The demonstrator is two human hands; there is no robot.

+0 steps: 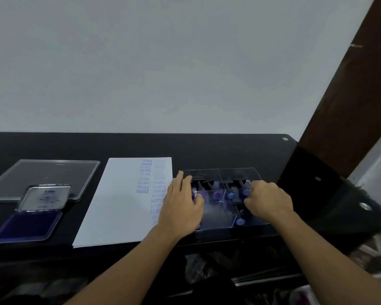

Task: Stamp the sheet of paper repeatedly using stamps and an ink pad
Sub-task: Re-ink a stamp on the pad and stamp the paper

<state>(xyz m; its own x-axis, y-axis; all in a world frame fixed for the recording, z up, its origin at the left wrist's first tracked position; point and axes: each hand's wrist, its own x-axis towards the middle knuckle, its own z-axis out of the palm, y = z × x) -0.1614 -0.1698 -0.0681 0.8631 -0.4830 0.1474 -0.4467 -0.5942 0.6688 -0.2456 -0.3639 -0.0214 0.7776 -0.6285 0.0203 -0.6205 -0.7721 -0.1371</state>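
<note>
The left hand (180, 203) covers the lower right corner of the sheet (119, 194) and several stamped words. The right hand (269, 201) has its fingertips hidden among the stamps (231, 195) in the clear box (218, 214). Print on the ink pad lid (45, 198) is blurred.

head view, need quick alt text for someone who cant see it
The left hand rests on the left edge of a clear stamp box on a black table, while the right hand curls its fingers among the stamps. Further left lie paper stamped FRAGILE, AIR MAIL and SAMPLE, an open ink pad and a clear lid.
</note>
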